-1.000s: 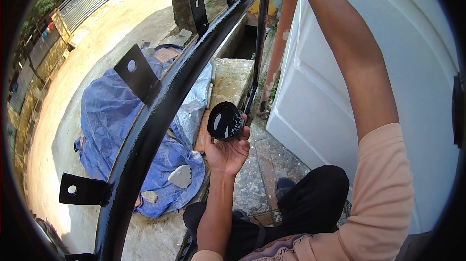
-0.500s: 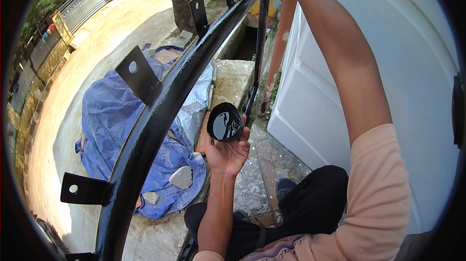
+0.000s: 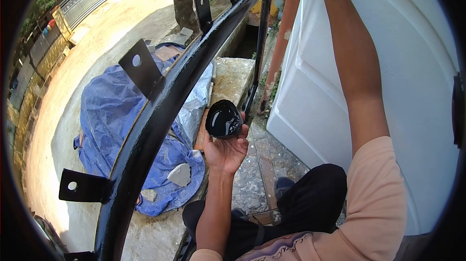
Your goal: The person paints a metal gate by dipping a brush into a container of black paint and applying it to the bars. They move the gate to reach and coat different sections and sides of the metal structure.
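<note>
My left hand (image 3: 226, 153) is wrapped round a small black cup of glossy black paint (image 3: 223, 119), holding it from below with the opening facing up. Its fingers curl round the right side of the cup. Left of it a curved black metal rail (image 3: 155, 115) runs from the bottom left up to the top, shiny as if wet. Flat black tabs with holes (image 3: 141, 70) stick out from its outer side. My right forearm (image 3: 357, 62) reaches up to the top edge, where the hand is cut off, so whatever it holds is hidden.
A large white panelled surface (image 3: 330, 110) stands close on the right, beside a reddish pipe (image 3: 286, 28). Below the rail, a blue tarp (image 3: 111, 106) with stones on it covers a heap. A tree trunk (image 3: 182, 1) and a road lie beyond.
My right hand has moved off the rail's far end, up and to the right, out of the frame. The cup in my left hand has shifted only slightly.
</note>
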Demonstrator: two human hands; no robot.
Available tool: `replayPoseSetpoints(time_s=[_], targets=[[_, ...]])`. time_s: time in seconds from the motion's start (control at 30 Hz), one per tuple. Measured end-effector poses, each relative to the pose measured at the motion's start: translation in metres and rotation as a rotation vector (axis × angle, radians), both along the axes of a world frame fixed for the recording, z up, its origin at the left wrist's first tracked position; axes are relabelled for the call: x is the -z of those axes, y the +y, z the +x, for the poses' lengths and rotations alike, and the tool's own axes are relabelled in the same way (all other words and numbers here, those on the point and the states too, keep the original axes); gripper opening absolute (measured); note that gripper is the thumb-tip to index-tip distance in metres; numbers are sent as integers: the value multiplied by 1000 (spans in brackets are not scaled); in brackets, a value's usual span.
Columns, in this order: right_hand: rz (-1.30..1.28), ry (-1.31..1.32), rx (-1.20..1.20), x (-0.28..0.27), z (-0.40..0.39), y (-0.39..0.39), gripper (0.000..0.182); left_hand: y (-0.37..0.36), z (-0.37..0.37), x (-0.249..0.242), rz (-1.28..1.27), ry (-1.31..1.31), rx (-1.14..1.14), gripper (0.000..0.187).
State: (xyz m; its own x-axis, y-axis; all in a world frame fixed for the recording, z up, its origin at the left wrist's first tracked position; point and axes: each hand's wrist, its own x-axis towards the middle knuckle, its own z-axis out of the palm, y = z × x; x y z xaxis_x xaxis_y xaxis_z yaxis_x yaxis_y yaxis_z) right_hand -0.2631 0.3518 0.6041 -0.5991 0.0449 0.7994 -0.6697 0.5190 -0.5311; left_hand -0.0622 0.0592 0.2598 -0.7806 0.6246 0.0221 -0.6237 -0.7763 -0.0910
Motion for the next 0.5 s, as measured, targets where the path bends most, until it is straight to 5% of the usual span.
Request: replayPoseSetpoints(time_s=[0.2,0.5], targets=[[135,-244,170,8,50,-44,18,0,4,-1,-19,26,14,56],[502,-163,432,15,52,-64,24,3,11,-8,-19,25,13,57]])
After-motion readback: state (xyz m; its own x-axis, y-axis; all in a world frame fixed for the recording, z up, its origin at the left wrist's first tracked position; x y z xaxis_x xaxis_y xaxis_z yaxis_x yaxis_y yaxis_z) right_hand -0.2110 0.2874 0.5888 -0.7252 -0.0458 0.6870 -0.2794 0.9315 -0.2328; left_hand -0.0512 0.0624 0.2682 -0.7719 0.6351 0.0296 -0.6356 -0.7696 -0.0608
